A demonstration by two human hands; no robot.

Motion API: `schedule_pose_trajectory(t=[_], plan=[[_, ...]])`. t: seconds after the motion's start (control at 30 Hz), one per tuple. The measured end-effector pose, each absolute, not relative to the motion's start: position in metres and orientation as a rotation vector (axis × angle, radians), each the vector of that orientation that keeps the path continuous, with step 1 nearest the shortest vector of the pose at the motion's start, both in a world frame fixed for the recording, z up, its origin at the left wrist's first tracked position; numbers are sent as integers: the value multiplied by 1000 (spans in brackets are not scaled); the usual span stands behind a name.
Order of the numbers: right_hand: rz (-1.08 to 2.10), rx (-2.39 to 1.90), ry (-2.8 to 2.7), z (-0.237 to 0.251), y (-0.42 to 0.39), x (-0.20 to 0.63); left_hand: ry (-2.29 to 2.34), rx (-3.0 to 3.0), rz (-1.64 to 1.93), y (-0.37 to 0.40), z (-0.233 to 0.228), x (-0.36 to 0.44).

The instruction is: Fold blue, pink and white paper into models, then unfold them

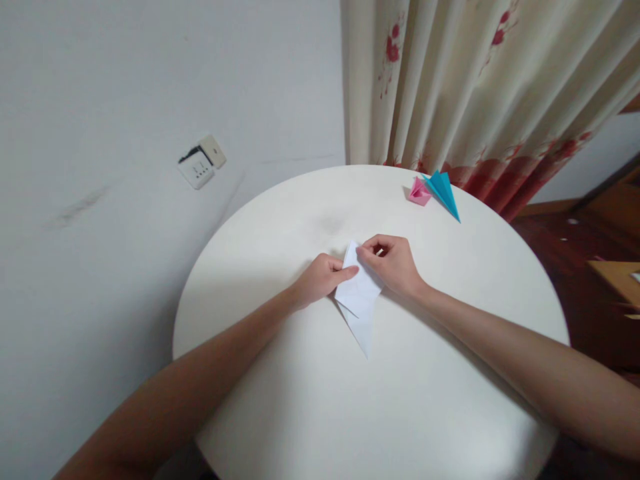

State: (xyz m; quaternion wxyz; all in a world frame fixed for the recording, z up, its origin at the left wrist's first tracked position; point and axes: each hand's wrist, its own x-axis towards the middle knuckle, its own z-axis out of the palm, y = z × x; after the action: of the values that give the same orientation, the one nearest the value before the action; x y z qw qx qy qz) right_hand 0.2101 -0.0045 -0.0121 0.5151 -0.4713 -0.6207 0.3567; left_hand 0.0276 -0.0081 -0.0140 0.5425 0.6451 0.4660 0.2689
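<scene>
Paper (pixel 359 300): lying mid-tabletop (pixel 450 400), point toward the person.
Left hand (pixel 323 279): grip pinching the paper's left edge.
Right hand (pixel 393 263): grip pinching its top corner.
Far edge: pink (pixel 419 192) and blue (pixel 444 192) folds sitting together.

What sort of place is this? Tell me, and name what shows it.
Probably a room in a home: a round white table stands by a flowered curtain, with a wall socket and wooden floor. Both hands fold white paper there.
</scene>
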Motion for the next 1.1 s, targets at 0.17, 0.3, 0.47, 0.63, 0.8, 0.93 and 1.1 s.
schedule_pose_trajectory(t=[0.17, 0.3, 0.47, 0.63, 0.8, 0.93, 1.1], plan=[[644, -1067, -1628, -9, -10, 210, 1127, 1479, 709, -8, -16, 29], [516, -948, -1739, -9, -13, 211, 1182, 1361, 903, -4, -16, 29], [474, -1028, -1692, -11, -11, 212, 1161, 1287, 1019, -2, -16, 27], [344, -1022, -1836, -13, -13, 214, 1138, 1259, 1018, -3, -19, 30], [118, -984, -2087, -10, -15, 214, 1037, 1134, 1083, -1, -20, 32], [86, -928, -2171, -6, -16, 216, 989, 1111, 1100, -1, -20, 31], [391, -872, -1943, -10, -15, 212, 1019, 1127, 1122, 0, -23, 29]])
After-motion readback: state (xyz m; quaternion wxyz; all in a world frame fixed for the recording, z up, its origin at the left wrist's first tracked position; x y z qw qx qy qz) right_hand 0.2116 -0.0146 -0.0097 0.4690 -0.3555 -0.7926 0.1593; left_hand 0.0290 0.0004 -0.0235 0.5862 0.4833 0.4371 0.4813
